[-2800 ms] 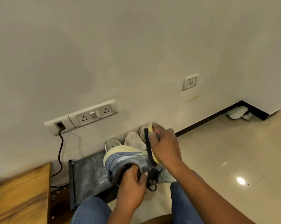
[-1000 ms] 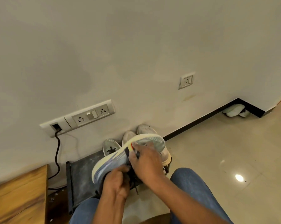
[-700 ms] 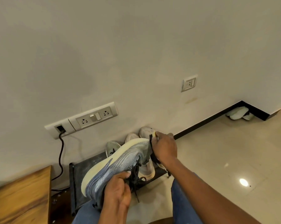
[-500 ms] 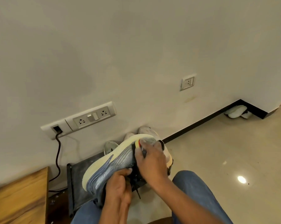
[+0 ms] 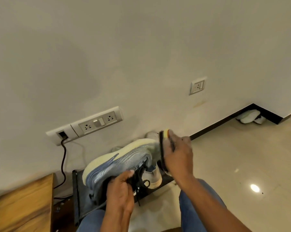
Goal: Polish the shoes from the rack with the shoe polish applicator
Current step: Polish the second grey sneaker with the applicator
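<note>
Right hand (image 5: 178, 158) slid applicator (image 5: 163, 148) to shoe (image 5: 121, 163) toe edge, apparently touching; left hand (image 5: 121, 190) grips collar.

Left hand (image 5: 119, 191) grips the blue shoe (image 5: 118, 163) by its opening; right hand (image 5: 178, 158) presses the applicator (image 5: 162, 148) against its toe.

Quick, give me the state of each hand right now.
Left hand: grips the blue-grey running shoe with the cream sole at its laced opening.
Right hand: grips the black shoe polish applicator with a yellow end.
</note>
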